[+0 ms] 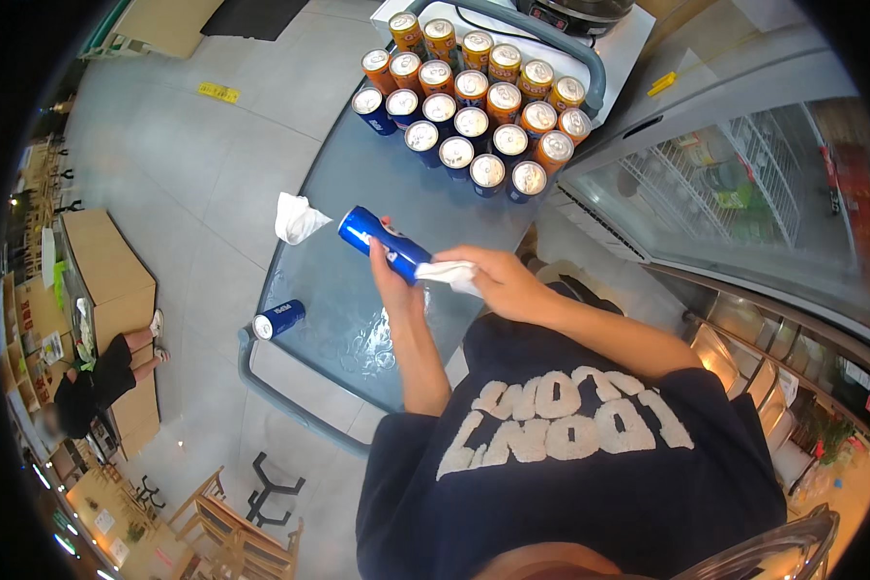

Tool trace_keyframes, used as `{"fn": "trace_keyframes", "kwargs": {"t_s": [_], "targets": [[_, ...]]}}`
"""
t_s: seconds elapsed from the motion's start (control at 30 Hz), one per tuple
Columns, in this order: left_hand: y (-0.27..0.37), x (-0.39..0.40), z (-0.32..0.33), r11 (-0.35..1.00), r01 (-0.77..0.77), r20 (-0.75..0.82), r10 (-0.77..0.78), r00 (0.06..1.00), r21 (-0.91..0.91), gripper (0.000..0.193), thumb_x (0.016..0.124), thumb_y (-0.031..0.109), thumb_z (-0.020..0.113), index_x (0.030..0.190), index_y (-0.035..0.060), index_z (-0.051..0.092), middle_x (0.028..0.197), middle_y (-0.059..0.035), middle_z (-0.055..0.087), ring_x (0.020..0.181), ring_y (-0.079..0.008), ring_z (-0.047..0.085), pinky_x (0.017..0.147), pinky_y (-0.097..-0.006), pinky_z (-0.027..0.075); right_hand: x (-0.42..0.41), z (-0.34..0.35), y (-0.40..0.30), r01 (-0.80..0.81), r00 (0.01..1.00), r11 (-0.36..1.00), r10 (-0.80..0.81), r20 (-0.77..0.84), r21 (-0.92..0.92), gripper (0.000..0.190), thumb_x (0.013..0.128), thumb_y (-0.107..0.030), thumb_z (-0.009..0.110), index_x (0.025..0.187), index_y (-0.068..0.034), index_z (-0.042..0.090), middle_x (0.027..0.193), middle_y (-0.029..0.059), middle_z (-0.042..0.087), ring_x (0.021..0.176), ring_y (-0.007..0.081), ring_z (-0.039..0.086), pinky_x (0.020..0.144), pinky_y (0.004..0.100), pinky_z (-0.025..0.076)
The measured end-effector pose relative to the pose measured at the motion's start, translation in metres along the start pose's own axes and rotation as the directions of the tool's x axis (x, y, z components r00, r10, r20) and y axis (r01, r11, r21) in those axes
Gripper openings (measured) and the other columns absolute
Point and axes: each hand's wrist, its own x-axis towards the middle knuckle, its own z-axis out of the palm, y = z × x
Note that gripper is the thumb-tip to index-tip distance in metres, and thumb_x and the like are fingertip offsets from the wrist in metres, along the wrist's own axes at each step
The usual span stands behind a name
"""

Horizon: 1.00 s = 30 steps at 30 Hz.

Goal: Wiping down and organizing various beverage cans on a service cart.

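A blue Pepsi can (399, 249) lies tilted in my left hand (400, 284), whose thumb rests along its side. My right hand (506, 281) pinches a crumpled white tissue (446, 272) against the end of that can nearer to me. Both hands are above the grey top of a cart (341, 254). To the left, near the cart's edge, another blue Pepsi can (279, 320) stands by itself. A second wad of white tissue (297, 219) sits at the left edge. Wet patches (377, 341) shine on the surface close to my left forearm.
Rows of blue cans (471, 125) and orange cans (504, 98) stand at the cart's far end, inside its grey handle (594, 69). A glass-door refrigerator (739, 181) is at the right. Beyond the floor at left, a person (101, 380) is beside a wooden counter (109, 261).
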Motion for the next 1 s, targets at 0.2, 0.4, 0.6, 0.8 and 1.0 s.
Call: {"fn": "trace_keyframes", "kwargs": {"t_s": [0.2,0.4,0.6,0.8,1.0], "targets": [[0.007,0.089,0.008,0.505,-0.203,-0.055,0.451,0.891,0.839,0.050,0.090,0.034,0.083,0.115,-0.0023,0.059,0.101,-0.0103,0.067,0.088,-0.0193,0.065,0.083,-0.0339,0.052,-0.014,-0.035,0.023,0.001,0.993,0.989,0.017,-0.119,0.146,0.039,0.100,0.004,0.042,0.131,-0.001,0.065,0.123,0.0121,0.071,0.114,0.0174,0.066,0.101,0.0299,0.049],[-0.009,0.156,0.020,0.059,-0.286,0.215,0.522,0.825,0.956,0.061,0.075,0.030,0.092,0.114,-0.0031,0.060,0.108,-0.0175,0.060,0.099,-0.0366,0.062,0.085,-0.0447,0.050,-0.018,-0.061,0.017,-0.046,0.991,0.995,0.056,-0.120,0.086,0.037,0.103,0.002,0.043,0.132,0.000,0.064,0.125,0.0119,0.071,0.115,0.0166,0.065,0.103,0.0290,0.048],[-0.024,0.181,0.027,0.122,-0.329,0.233,0.485,0.843,0.937,0.058,0.078,0.022,0.089,0.121,-0.0018,0.060,0.116,-0.0177,0.061,0.106,-0.0353,0.063,0.091,-0.0434,0.051,-0.009,-0.079,0.019,-0.006,0.985,0.988,0.032,-0.169,0.152,0.035,0.105,-0.001,0.041,0.133,0.002,0.062,0.127,0.0110,0.069,0.115,0.0159,0.064,0.103,0.0290,0.048],[-0.013,0.154,0.003,-0.036,-0.246,0.242,0.359,0.901,0.969,0.079,0.079,0.026,0.088,0.143,0.0009,0.048,0.131,-0.0193,0.056,0.113,-0.0344,0.062,0.095,-0.0428,0.052,0.005,-0.074,0.018,-0.019,0.989,0.983,0.046,-0.143,0.181,0.034,0.105,-0.002,0.043,0.134,0.002,0.062,0.125,0.0105,0.069,0.113,0.0145,0.064,0.101,0.0287,0.048],[0.012,0.064,-0.036,0.144,-0.126,0.043,0.473,0.880,0.981,0.038,0.095,0.033,0.075,0.099,-0.0048,0.071,0.100,-0.0175,0.072,0.086,-0.0280,0.067,0.076,-0.0412,0.052,0.013,-0.055,0.013,-0.071,0.987,0.960,0.106,-0.118,0.273,0.034,0.105,-0.004,0.047,0.136,0.001,0.061,0.121,0.0092,0.069,0.108,0.0132,0.064,0.096,0.0276,0.050]]}}
